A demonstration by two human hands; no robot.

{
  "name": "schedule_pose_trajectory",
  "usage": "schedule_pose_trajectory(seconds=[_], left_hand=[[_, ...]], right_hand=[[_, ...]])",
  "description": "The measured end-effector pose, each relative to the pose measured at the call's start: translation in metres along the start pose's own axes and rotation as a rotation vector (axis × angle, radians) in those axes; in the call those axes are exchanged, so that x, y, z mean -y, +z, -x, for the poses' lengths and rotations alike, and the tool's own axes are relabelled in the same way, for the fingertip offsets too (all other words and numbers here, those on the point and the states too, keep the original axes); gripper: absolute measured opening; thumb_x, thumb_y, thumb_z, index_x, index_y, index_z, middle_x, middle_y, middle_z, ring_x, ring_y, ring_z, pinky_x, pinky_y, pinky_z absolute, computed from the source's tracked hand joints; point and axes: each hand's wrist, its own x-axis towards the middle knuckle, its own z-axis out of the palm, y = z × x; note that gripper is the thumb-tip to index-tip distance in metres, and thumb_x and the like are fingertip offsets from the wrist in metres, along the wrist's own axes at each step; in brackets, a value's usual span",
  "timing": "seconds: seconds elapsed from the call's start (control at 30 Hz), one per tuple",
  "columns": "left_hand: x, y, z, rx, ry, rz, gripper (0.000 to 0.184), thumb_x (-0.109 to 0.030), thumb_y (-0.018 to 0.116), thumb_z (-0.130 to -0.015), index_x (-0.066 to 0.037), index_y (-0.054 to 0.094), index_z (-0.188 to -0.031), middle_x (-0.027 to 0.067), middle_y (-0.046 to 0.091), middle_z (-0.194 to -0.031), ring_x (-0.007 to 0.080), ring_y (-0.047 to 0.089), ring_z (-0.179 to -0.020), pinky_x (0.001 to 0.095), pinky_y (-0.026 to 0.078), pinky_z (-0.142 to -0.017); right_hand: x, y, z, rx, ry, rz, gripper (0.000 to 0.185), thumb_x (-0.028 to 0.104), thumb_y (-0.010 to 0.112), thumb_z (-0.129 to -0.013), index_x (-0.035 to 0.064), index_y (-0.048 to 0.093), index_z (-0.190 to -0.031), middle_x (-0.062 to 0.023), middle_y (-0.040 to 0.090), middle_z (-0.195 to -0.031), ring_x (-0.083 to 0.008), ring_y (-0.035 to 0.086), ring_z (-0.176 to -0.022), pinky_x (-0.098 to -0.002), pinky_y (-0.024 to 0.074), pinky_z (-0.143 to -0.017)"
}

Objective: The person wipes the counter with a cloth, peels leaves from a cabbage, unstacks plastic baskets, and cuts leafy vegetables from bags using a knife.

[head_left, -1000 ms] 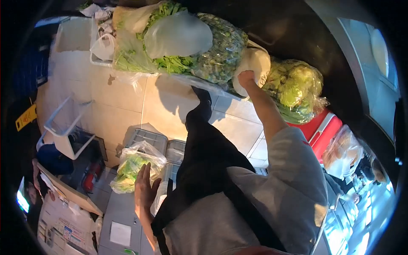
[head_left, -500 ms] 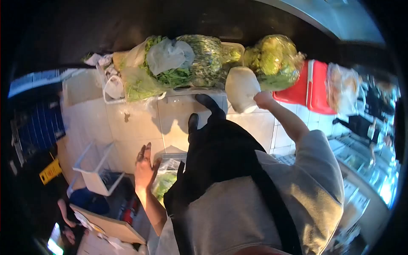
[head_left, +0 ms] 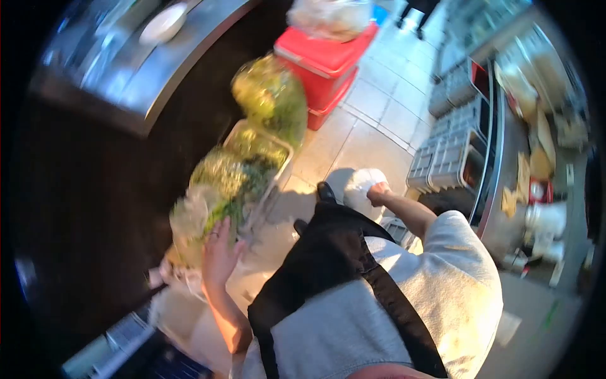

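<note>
A white bundle [head_left: 360,199] hangs from the person's right hand [head_left: 379,193], just right of a dark shoe [head_left: 326,192] and over the pale tiled floor [head_left: 379,95]. It is smooth, full and rounded, with a brightly lit top and a shaded near side; motion blur hides whether it is a bag or a tub. The right hand is curled into a fist, gripping the bundle at its upper right side; the exact fold between the fingers cannot be made out. The left hand [head_left: 221,256] is spread, palm down, over the near end of the bagged greens [head_left: 218,177]; whether it touches them cannot be told.

One second ago the bundle sat in the row of vegetables, and half a second ago it was just in front of the white crate [head_left: 271,138]. Now it is apart from the row, to its right. The view has swung round: the leafy bag [head_left: 271,95] and the red box [head_left: 325,54] lie toward the far side, while a metal table [head_left: 136,76] on the far left and grey crates [head_left: 442,161] on the right have come into sight.
</note>
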Motion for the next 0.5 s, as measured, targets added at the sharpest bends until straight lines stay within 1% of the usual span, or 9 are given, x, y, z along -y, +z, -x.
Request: schedule_pose_trajectory(seconds=[0.03,0.07,0.1,0.13,0.2,0.23,0.3,0.37,0.5], left_hand=[[-0.01,0.002,-0.018,0.039,0.086,-0.006,0.06,-0.021,0.062,-0.074,-0.003,0.037,-0.126,0.0219,0.041,-0.125,0.0342,0.038,-0.116,0.0364,0.032,-0.096],[-0.024,0.001,-0.037,0.082,0.165,-0.011,0.06,-0.022,0.063,-0.074,-0.003,0.038,-0.125,0.0219,0.041,-0.125,0.0341,0.038,-0.116,0.0362,0.032,-0.096],[-0.041,-0.002,-0.058,0.142,0.266,0.062,0.061,-0.028,0.061,-0.075,-0.006,0.037,-0.126,0.0235,0.04,-0.124,0.0372,0.04,-0.113,0.0408,0.032,-0.094],[-0.06,-0.004,-0.076,0.154,0.321,0.037,0.061,-0.028,0.061,-0.075,-0.006,0.037,-0.126,0.0235,0.04,-0.124,0.0372,0.04,-0.113,0.0408,0.032,-0.094],[-0.099,-0.003,-0.114,0.229,0.461,-0.037,0.06,-0.027,0.063,-0.074,-0.005,0.039,-0.125,0.0236,0.042,-0.122,0.0372,0.041,-0.112,0.041,0.034,-0.093],[-0.116,0.004,-0.136,0.222,0.554,-0.062,0.061,-0.027,0.063,-0.073,-0.005,0.039,-0.124,0.024,0.043,-0.121,0.0368,0.041,-0.112,0.041,0.035,-0.091],[-0.159,0.01,-0.174,0.256,0.668,-0.085,0.061,-0.027,0.064,-0.073,-0.005,0.039,-0.124,0.0242,0.043,-0.121,0.0366,0.042,-0.111,0.0409,0.035,-0.091],[-0.199,0.023,-0.208,0.287,0.78,-0.131,0.061,-0.028,0.063,-0.073,-0.006,0.039,-0.124,0.0247,0.043,-0.12,0.0366,0.043,-0.11,0.0408,0.036,-0.092],[-0.283,0.032,-0.259,0.339,0.935,-0.177,0.057,-0.029,0.062,-0.074,-0.005,0.04,-0.122,0.0243,0.044,-0.119,0.0363,0.043,-0.11,0.0399,0.036,-0.091]], right_hand=[[-0.001,0.012,0.021,0.035,0.1,-0.049,0.015,0.018,0.058,-0.068,0.0145,0.067,-0.079,-0.0042,0.064,-0.081,-0.0179,0.062,-0.077,-0.0335,0.0473,-0.063],[0.004,-0.02,0.047,0.409,0.237,-0.168,0.04,0.023,0.062,-0.067,0.0096,0.06,-0.105,-0.0125,0.056,-0.11,-0.0247,0.053,-0.103,-0.0367,0.0427,-0.085],[0.008,-0.032,0.077,0.331,0.322,-0.249,0.025,0.025,0.059,-0.068,0.0102,0.066,-0.088,-0.0101,0.062,-0.095,-0.0224,0.059,-0.092,-0.0363,0.0463,-0.078],[0.008,-0.011,0.092,0.293,0.394,-0.293,0.022,0.023,0.058,-0.068,0.0112,0.066,-0.085,-0.0097,0.063,-0.091,-0.023,0.061,-0.085,-0.0366,0.0478,-0.072],[0.01,0.015,0.115,0.308,0.532,-0.443,0.024,0.022,0.056,-0.069,0.0113,0.065,-0.089,-0.0094,0.063,-0.095,-0.023,0.061,-0.086,-0.037,0.0482,-0.072],[0.012,0.019,0.123,0.311,0.636,-0.495,0.022,0.021,0.055,-0.071,0.0124,0.065,-0.089,-0.0069,0.063,-0.093,-0.0196,0.061,-0.087,-0.0348,0.0485,-0.071],[0.008,0.032,0.13,0.356,0.811,-0.662,0.024,0.02,0.057,-0.068,0.0158,0.066,-0.09,-0.0054,0.063,-0.095,-0.0188,0.061,-0.088,-0.0345,0.049,-0.07],[-0.007,0.019,0.132,0.471,0.763,-0.732,0.028,0.019,0.054,-0.07,0.0145,0.065,-0.095,-0.0059,0.062,-0.101,-0.0202,0.059,-0.093,-0.0354,0.0485,-0.074],[-0.032,0.029,0.136,0.458,0.811,-0.924,0.037,0.023,0.057,-0.069,0.0113,0.061,-0.104,-0.0088,0.058,-0.108,-0.0224,0.057,-0.099,-0.0359,0.0458,-0.082]])
